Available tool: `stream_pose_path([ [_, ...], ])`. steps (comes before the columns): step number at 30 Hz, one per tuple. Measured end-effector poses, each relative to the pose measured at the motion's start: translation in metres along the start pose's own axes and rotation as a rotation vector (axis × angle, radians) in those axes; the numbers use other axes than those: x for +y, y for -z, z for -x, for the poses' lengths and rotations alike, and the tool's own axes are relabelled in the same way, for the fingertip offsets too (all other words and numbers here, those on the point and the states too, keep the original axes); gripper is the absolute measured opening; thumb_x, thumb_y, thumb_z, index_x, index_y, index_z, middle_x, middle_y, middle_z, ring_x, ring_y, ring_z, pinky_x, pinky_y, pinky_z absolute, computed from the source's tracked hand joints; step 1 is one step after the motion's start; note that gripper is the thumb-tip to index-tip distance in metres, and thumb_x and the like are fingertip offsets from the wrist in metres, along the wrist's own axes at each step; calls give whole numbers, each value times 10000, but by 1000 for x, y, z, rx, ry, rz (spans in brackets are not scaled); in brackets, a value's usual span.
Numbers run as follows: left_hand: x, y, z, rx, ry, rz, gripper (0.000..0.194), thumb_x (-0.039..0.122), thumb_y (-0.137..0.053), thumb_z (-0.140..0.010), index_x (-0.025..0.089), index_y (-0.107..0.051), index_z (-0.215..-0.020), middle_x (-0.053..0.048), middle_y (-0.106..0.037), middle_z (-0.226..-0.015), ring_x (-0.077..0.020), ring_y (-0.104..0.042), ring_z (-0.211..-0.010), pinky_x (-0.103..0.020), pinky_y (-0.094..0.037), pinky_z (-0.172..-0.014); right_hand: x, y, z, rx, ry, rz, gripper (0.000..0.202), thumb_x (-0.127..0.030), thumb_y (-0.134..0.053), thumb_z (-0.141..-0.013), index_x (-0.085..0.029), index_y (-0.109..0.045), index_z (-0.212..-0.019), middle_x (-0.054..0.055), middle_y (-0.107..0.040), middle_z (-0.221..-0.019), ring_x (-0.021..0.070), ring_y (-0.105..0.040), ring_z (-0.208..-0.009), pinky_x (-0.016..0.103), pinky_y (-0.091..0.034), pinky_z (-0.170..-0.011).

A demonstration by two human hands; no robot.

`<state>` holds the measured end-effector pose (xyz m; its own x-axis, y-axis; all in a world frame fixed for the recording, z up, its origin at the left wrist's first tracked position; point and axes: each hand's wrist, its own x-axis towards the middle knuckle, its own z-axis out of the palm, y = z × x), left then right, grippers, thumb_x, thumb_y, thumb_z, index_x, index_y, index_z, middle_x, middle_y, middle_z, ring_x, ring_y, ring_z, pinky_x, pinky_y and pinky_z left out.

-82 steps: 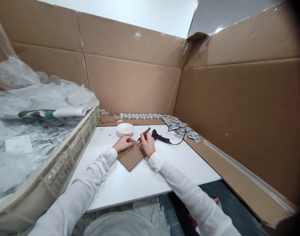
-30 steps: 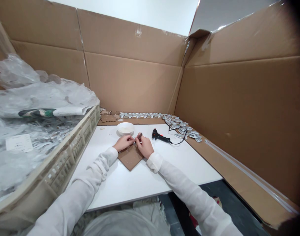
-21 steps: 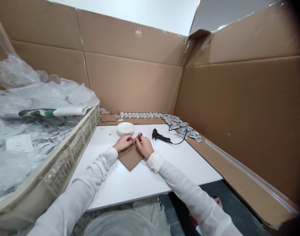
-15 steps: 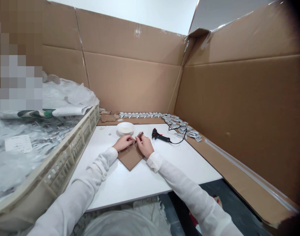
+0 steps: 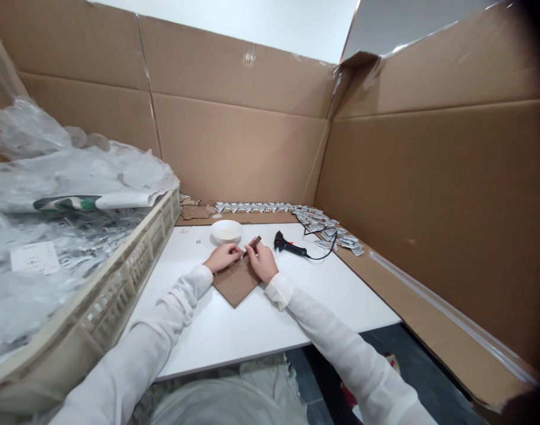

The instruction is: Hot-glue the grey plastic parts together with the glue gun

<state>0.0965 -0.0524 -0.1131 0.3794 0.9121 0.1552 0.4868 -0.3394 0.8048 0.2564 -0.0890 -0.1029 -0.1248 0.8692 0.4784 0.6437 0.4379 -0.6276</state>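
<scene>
My left hand (image 5: 224, 258) is closed in a pinch over the upper left of a square brown cardboard piece (image 5: 236, 287). What its fingertips hold is too small to make out. My right hand (image 5: 262, 262) grips a slim dark stick-like tool (image 5: 256, 241), whose upper end sticks out above the thumb and fingers. The tool's other end points toward the left fingertips. Small pale marks dot the cardboard, which lies cornerwise on the white table (image 5: 199, 336) under both hands.
A white bowl (image 5: 227, 232) stands just beyond my hands. To the right lies a black glue gun (image 5: 290, 245) with its cord. Several wrapped silvery pieces (image 5: 261, 208) line the back edge. A plastic crate (image 5: 114, 301) of bagged items stands left. Cardboard walls (image 5: 234, 141) surround the table.
The dark tool in my right hand has tilted slightly and shows a little more of its upper end. My left hand stays in almost the same place.
</scene>
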Motion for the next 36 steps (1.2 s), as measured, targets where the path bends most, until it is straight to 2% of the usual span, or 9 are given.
stream_pose_path([
  [3, -1, -1, 0, 0, 13, 15, 286, 417, -519, -716, 147, -589, -778, -8, -584, -665, -139, -490, -575, -234, -353, -548, 0, 0, 0, -7, 2, 0, 152, -266, -436, -911, -167, -546, -875, 74, -665, -789, 176, -632, -728, 229, -420, -669],
  [8, -2, -1, 0, 8, -6, 5, 282, 417, -523, -711, 148, -590, -765, -12, -587, -678, -144, -498, -611, -234, -363, -572, 0, 0, 0, -20, 5, 10, 150, -258, -438, -910, -165, -553, -885, 72, -668, -793, 172, -626, -714, 227, -418, -660],
  [13, 0, 0, 0, 10, 10, -12, 282, 411, -518, -722, 144, -598, -766, 7, -547, -621, -128, -461, -554, -222, -327, -517, -1, 0, -1, -38, 9, 35, 133, -239, -451, -902, -167, -560, -877, 73, -672, -810, 171, -625, -725, 228, -415, -675],
  [22, 0, 0, 0, 14, -6, -29, 256, 385, -519, -721, 146, -606, -757, -2, -554, -633, -137, -473, -588, -220, -332, -531, -3, 0, -3, -68, -6, 92, 108, -220, -471, -881, -168, -565, -892, 93, -680, -833, 199, -628, -754, 245, -398, -664],
  [29, 0, 0, -1, 9, -8, -21, 265, 402, -515, -707, 150, -585, -753, -4, -559, -644, -145, -479, -598, -230, -335, -550, 0, -1, -4, -70, -19, 29, 106, -227, -483, -872, -166, -568, -858, 99, -682, -832, 195, -630, -754, 248, -411, -659],
  [36, 0, 0, -1, -1, -12, -21, 271, 418, -515, -712, 154, -575, -738, -6, -555, -654, -149, -475, -616, -230, -334, -555, 7, -1, -7, -100, -23, -171, 127, -270, -492, -864, -173, -553, -810, -1, -612, -578, 142, -590, -550, 216, -433, -555],
])
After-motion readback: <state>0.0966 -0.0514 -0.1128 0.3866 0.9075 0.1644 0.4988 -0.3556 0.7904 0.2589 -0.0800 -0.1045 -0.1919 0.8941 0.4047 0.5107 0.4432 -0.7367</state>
